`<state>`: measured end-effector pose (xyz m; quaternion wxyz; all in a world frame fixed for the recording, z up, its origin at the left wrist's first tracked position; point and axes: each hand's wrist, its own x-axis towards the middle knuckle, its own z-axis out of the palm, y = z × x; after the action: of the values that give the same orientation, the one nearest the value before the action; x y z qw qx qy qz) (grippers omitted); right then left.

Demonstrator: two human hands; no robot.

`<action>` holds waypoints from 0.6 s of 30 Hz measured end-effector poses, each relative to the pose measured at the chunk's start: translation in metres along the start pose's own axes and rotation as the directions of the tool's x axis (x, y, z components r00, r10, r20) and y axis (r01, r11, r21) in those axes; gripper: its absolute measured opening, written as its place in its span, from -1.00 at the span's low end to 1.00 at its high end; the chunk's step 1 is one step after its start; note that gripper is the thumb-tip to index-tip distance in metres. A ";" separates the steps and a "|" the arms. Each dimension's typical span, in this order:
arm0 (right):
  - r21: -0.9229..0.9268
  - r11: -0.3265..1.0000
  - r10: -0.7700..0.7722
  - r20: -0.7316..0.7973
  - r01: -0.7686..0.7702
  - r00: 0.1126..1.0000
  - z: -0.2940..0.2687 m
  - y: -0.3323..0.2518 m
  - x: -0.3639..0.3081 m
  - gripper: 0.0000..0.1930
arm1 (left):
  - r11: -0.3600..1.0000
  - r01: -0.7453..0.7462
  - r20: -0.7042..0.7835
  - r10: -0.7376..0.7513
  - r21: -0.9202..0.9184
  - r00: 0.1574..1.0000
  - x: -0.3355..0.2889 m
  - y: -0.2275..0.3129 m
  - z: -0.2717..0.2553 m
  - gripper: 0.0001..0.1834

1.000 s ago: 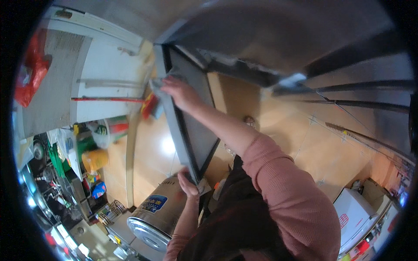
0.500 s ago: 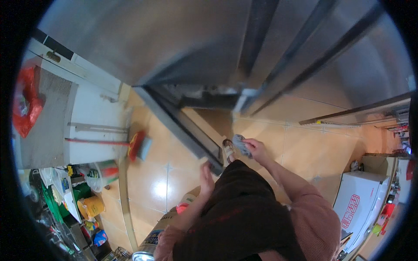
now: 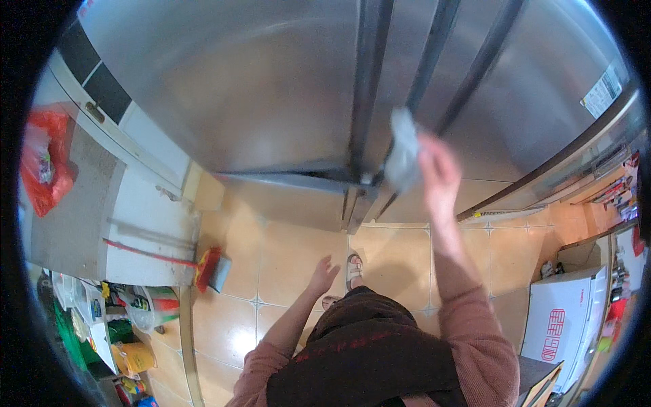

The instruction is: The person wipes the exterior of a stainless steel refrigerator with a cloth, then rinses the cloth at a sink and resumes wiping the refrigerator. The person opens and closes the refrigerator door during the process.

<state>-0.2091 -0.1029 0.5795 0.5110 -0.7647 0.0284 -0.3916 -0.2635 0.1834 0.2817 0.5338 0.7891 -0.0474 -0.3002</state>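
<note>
My right hand [image 3: 439,166] is raised in front of a large stainless-steel cabinet [image 3: 271,102], with a pale grey cloth [image 3: 404,150] pinched in its fingers. Both hand and cloth are a little smeared by motion. Dark upright strips run up the cabinet front just beyond the cloth. Lower and to the left, my left hand [image 3: 325,277] hangs over the tiled floor [image 3: 298,247], holding nothing, its fingers stretched out. The cabinet's left door looks nearly flush with the front; whether it is fully closed I cannot tell.
A red-handled broom [image 3: 209,269] leans at the left by a white door [image 3: 146,217]. Lower left, several tubs surround an orange bucket [image 3: 134,357]. A white foam box [image 3: 563,325] stands at the right. A red plastic bag [image 3: 51,159] hangs far left.
The cabinet door that stood out over the floor has swung back toward the cabinet. My right hand has risen with the cloth to its front. My left hand is away from the door.
</note>
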 end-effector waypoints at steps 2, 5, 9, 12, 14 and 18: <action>-0.185 0.902 -0.408 -0.067 0.390 0.911 0.009 -0.044 0.075 -0.75 | 0.971 0.120 -0.055 -0.111 0.208 0.992 -0.028 -0.046 -0.027 -0.38; -0.517 0.560 -0.767 -0.030 0.647 0.640 0.030 -0.080 0.171 -0.63 | 0.943 0.298 -0.176 -0.271 0.151 0.946 -0.074 -0.132 -0.065 -0.42; -0.778 0.311 -0.657 0.238 0.545 0.715 0.060 -0.018 0.146 -0.45 | 0.520 -0.094 -0.051 0.257 0.849 0.965 -0.140 -0.246 -0.098 -0.67; -0.715 0.090 -0.283 0.649 0.694 0.706 0.075 0.076 0.050 -0.52 | 0.840 0.245 -0.283 -0.115 0.484 0.952 -0.180 -0.292 -0.094 -0.74; -0.652 0.289 -0.288 0.639 0.701 0.713 0.086 0.124 -0.001 -0.65 | 0.832 0.392 -0.172 -0.352 0.393 0.920 -0.192 -0.296 -0.092 -0.81; 0.111 0.915 0.386 0.044 -0.389 0.921 0.113 0.122 -0.043 -0.82 | 0.774 0.030 -0.055 0.007 0.633 0.998 -0.192 -0.266 -0.081 -0.79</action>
<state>-0.1241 -0.0564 0.4377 0.6230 -0.7164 0.1506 -0.2756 -0.4435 0.4384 0.1515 0.2364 0.9308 -0.1264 -0.2486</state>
